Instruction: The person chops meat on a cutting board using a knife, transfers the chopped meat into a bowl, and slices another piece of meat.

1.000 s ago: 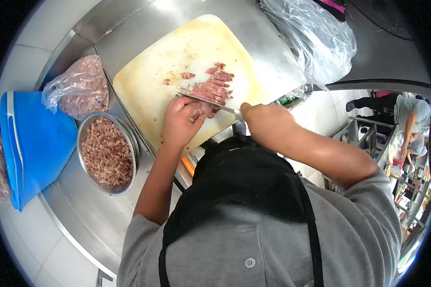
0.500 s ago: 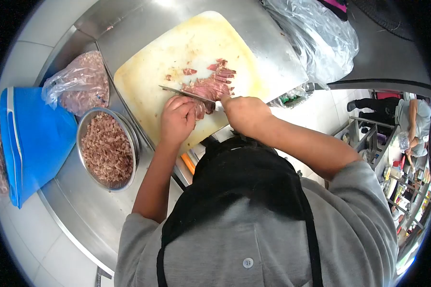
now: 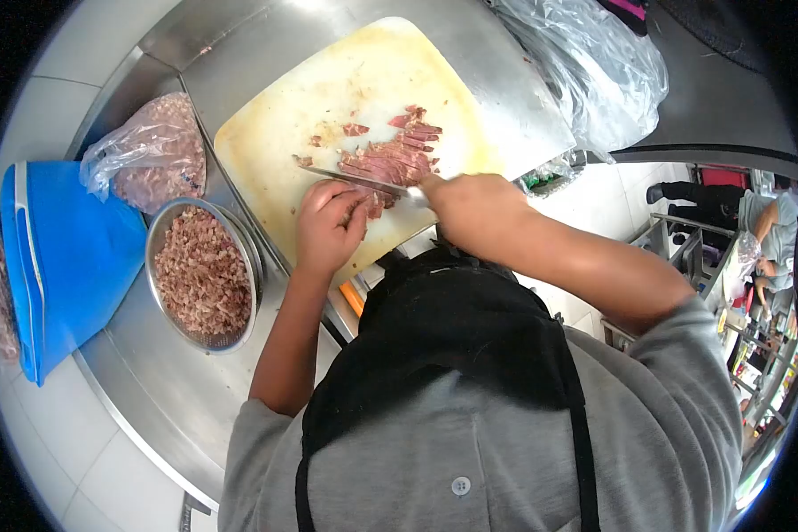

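Observation:
My right hand point(image 3: 470, 208) is closed round the handle of a knife point(image 3: 363, 181), whose blade points left across the meat. Curled fingers of my left hand point(image 3: 330, 222) press on the uncut end of the meat point(image 3: 375, 206), close beside the blade. Beyond the blade lie thin pinkish-red meat slices point(image 3: 390, 160), fanned out on the white, yellow-stained cutting board point(image 3: 275, 115). A few small scraps sit farther up the board. My left fingers partly hide the meat under them.
Left of the board, a steel colander point(image 3: 155, 293) holds chopped meat, next to a clear bag of minced meat point(image 3: 164, 146) and a blue bag point(image 3: 75, 257). Clear plastic sheeting point(image 3: 594, 80) lies at upper right. Another person point(image 3: 767, 226) works at a far counter on the right.
My right hand and the knife handle have shifted slightly right, the elbow moving outward. My left hand stays on the meat.

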### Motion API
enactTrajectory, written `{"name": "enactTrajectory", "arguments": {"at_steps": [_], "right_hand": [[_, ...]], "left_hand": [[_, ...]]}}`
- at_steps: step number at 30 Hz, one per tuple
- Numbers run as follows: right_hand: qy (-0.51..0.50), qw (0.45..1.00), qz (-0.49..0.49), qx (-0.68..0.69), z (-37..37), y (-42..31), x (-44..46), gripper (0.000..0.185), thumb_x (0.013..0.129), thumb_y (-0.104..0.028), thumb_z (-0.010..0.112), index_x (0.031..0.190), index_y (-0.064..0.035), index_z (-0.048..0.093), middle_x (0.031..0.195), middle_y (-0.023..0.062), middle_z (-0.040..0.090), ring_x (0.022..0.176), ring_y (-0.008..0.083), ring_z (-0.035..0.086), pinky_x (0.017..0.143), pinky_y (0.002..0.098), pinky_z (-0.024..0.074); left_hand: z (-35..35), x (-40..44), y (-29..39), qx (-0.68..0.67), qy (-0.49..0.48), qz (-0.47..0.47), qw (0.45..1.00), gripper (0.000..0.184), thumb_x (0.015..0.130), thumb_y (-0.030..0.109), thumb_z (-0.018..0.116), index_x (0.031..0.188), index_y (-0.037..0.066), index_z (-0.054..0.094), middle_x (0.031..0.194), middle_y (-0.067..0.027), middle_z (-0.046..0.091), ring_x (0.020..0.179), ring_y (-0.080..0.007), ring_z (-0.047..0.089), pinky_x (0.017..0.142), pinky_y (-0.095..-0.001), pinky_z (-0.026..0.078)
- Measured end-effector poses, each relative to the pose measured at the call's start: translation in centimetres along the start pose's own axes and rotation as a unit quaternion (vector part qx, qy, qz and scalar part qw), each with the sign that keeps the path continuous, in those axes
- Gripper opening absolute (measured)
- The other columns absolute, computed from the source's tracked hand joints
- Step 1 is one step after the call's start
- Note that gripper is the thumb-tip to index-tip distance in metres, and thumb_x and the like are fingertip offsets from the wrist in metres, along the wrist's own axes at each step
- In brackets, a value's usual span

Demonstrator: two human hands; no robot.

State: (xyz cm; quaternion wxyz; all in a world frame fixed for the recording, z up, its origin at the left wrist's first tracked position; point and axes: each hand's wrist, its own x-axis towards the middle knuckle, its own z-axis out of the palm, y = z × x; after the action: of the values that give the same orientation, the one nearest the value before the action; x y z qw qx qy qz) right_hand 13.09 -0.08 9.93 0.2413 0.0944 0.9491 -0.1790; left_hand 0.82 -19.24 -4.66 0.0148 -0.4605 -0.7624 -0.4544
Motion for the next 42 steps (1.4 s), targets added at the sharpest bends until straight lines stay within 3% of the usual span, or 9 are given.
{"name": "enactTrajectory", "arguments": {"at_steps": [3,6,13,18,22,29,34,37,42], "right_hand": [[-0.050,0.998,0.025,-0.020,1.4,-0.3,-0.3,0.018,0.092,-0.008,0.052,0.108,-0.0025,0.059,0.089,0.0234,0.072,0.086,0.0396,0.072,0.074,0.0488,0.0570],[0.021,0.999,0.013,0.021,5.4,-0.1,2.7,0.020,0.091,-0.008,0.055,0.110,-0.0019,0.058,0.087,0.0218,0.072,0.082,0.0407,0.072,0.073,0.0492,0.0570],[-0.037,0.999,0.025,-0.011,0.3,-1.4,-1.3,0.022,0.089,-0.007,0.056,0.108,0.0017,0.057,0.085,0.0238,0.071,0.082,0.0403,0.072,0.073,0.0490,0.0570],[0.043,0.999,-0.009,0.006,5.7,-1.1,3.7,0.018,0.089,-0.009,0.056,0.104,0.0008,0.057,0.086,0.0228,0.072,0.083,0.0392,0.072,0.073,0.0490,0.0570],[0.003,1.000,0.001,-0.009,1.4,-1.5,0.3,0.019,0.089,-0.009,0.056,0.106,0.0002,0.058,0.086,0.0221,0.072,0.081,0.0392,0.072,0.072,0.0495,0.0568],[0.067,0.998,-0.014,-0.001,5.8,-1.7,3.6,0.015,0.091,-0.009,0.053,0.103,-0.0014,0.058,0.083,0.0209,0.072,0.080,0.0380,0.072,0.070,0.0489,0.0575],[0.008,0.999,0.010,-0.032,1.7,-2.4,-1.6,0.017,0.090,-0.011,0.056,0.103,-0.0013,0.059,0.083,0.0210,0.072,0.080,0.0385,0.072,0.071,0.0497,0.0569],[0.018,1.000,0.022,0.012,5.3,-2.5,1.3,0.019,0.090,-0.011,0.055,0.106,-0.0011,0.059,0.086,0.0217,0.072,0.083,0.0388,0.072,0.073,0.0503,0.0563],[0.053,0.997,-0.046,-0.021,4.5,-1.8,2.4,0.020,0.092,-0.012,0.055,0.108,-0.0014,0.059,0.088,0.0212,0.072,0.084,0.0387,0.072,0.073,0.0495,0.0567]], "left_hand": [[0.0,-0.8,-1.1,0.001,-0.013,0.011,1.000,0.012,0.075,0.003,0.073,0.086,0.003,0.073,0.092,-0.0106,0.068,0.092,-0.0315,0.064,0.083,-0.0419,0.052],[0.6,-1.2,-1.7,0.017,-0.002,0.010,1.000,0.012,0.074,0.003,0.074,0.085,0.003,0.073,0.092,-0.0108,0.068,0.091,-0.0318,0.064,0.083,-0.0419,0.052],[-0.4,-1.6,-0.9,0.014,0.010,-0.003,1.000,0.010,0.073,0.001,0.072,0.083,0.003,0.072,0.094,-0.0104,0.068,0.095,-0.0329,0.063,0.086,-0.0430,0.051],[0.2,-2.3,-1.0,0.035,0.004,0.008,0.999,0.012,0.074,0.000,0.071,0.087,0.002,0.072,0.096,-0.0108,0.068,0.098,-0.0331,0.062,0.088,-0.0434,0.050],[-1.5,-1.8,-0.5,-0.001,0.004,0.013,1.000,0.013,0.075,0.000,0.069,0.088,0.001,0.072,0.097,-0.0118,0.067,0.098,-0.0334,0.062,0.088,-0.0429,0.050],[-0.7,-2.7,-2.1,0.024,0.019,-0.014,0.999,0.015,0.076,0.000,0.068,0.091,0.002,0.072,0.099,-0.0115,0.065,0.095,-0.0327,0.061,0.085,-0.0420,0.050],[-2.0,-2.9,-1.2,0.006,0.020,-0.045,0.999,0.015,0.076,-0.001,0.068,0.090,0.003,0.072,0.099,-0.0121,0.065,0.096,-0.0330,0.061,0.085,-0.0414,0.050],[-1.1,-3.7,-2.3,-0.003,0.023,-0.031,0.999,0.013,0.077,-0.001,0.069,0.089,0.003,0.071,0.099,-0.0122,0.065,0.096,-0.0338,0.062,0.085,-0.0419,0.051],[-1.6,-3.3,-1.9,0.008,0.016,-0.003,1.000,0.011,0.076,-0.001,0.070,0.086,0.003,0.072,0.098,-0.0119,0.066,0.095,-0.0336,0.062,0.084,-0.0426,0.051]]}}
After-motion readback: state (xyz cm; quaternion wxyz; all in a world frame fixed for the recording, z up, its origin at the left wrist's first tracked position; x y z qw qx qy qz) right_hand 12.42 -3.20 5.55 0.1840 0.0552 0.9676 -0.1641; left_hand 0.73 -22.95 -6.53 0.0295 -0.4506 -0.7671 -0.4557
